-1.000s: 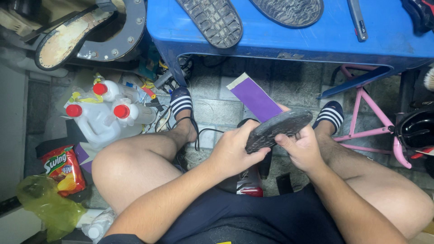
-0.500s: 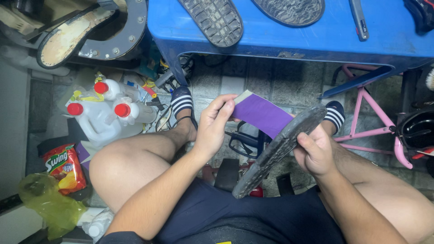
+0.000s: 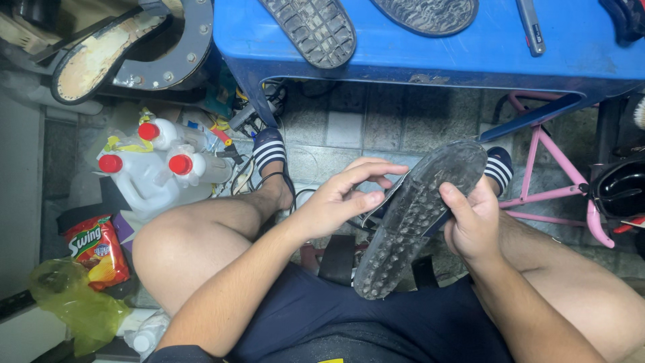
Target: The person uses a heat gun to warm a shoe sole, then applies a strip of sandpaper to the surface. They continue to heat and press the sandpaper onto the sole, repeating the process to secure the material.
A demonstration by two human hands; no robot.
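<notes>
My right hand point(image 3: 474, 225) fingers clasp the studded sole point(image 3: 416, 215); left hand point(image 3: 342, 198) fingers pinch its edge. Beyond them, blue desk point(image 3: 470, 57) over tiled floor point(image 3: 349, 131).

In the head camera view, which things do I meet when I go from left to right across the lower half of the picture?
Yellow plastic bag → red snack bag → white jugs with red caps → left hand → studded shoe sole → right hand → pink metal frame → black helmet.
</notes>
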